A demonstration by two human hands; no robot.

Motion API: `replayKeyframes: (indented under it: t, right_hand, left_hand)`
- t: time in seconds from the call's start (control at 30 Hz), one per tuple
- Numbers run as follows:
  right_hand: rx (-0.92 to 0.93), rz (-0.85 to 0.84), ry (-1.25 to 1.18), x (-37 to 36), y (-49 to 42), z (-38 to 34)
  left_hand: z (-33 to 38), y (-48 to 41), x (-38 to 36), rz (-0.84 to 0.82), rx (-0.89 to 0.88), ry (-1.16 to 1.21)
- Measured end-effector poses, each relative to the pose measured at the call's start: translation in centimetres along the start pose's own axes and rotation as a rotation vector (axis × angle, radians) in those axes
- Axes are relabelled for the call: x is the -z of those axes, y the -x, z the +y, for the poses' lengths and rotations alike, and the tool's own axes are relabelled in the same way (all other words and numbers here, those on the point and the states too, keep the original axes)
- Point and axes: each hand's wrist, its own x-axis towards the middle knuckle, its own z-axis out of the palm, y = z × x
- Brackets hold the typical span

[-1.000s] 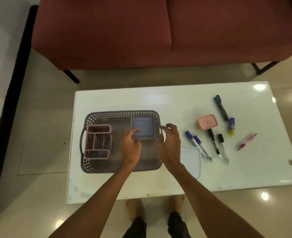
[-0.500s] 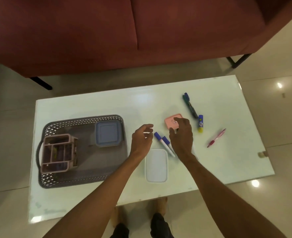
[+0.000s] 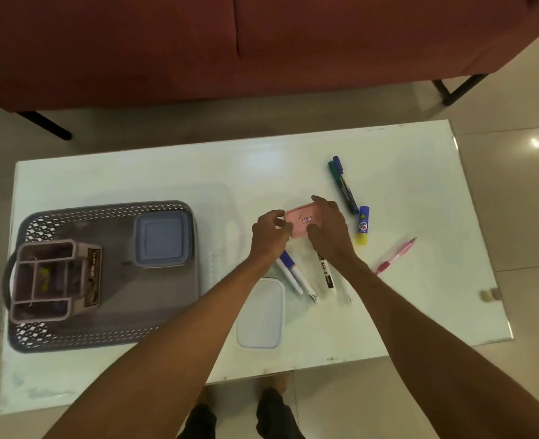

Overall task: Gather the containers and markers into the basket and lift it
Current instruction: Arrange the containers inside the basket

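Pink box (image 3: pixel 303 220) mid-table, well right of basket (image 3: pixel 109 206), flat, label up, long axis left-right with right end slightly farther away. Lifted off table (image 3: pixel 166 172) or resting on it: cannot tell. Both forearms reaching forward from near edge, converging on the box. Right hand (image 3: pixel 329 232) palm down over right end, fingers curled over far edge, thumb at near edge, gripping. Left hand (image 3: pixel 269 234) at left end, fingers curled and bunched, tips pinching that edge. Blue-cap markers (image 3: pixel 293 274) and black marker (image 3: pixel 325 274) just nearer than box, partly under wrists, long axes near-far, slanted. Dark markers (image 3: pixel 344 185), glue stick (image 3: pixel 363 229), pen (image 3: pixel 394 256) further right. Clear box (image 3: pixel 261 313) beside left forearm, long axis near-far. Inside basket: blue box (image 3: pixel 162 240) at far right corner, caddy (image 3: pixel 52 280) at left end.
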Motion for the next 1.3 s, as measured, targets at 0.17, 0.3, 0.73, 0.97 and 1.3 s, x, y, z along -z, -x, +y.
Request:
replayKeyframes:
  t: [0.17, 0.3, 0.73, 0.97, 1.3]
  right_hand:
    - [0.067, 0.063, -0.03, 0.1, 1.1, -0.8]
    - [0.142, 0.139, -0.092, -0.2, 3.9, -3.5]
    - [-0.027, 0.104, -0.269, -13.6, 16.9, -18.7]
    - [-0.064, 0.063, -0.006, -20.1, 17.6, -19.1]
    - [-0.055, 0.088, 0.159, -22.5, 16.0, -17.7]
  left_hand:
    - [0.3, 0.8, 0.4, 0.133, -0.023, 0.042]
    - [1.2, 4.1, 3.6, 0.219, -0.073, 0.078]
    - [-5.3, 14.7, 23.2, 0.386, 0.016, 0.125]
    - [-11.1, 12.2, 26.2, 0.337, 0.112, -0.008]
    - [-13.3, 8.3, 24.1, 0.227, 0.156, 0.033]
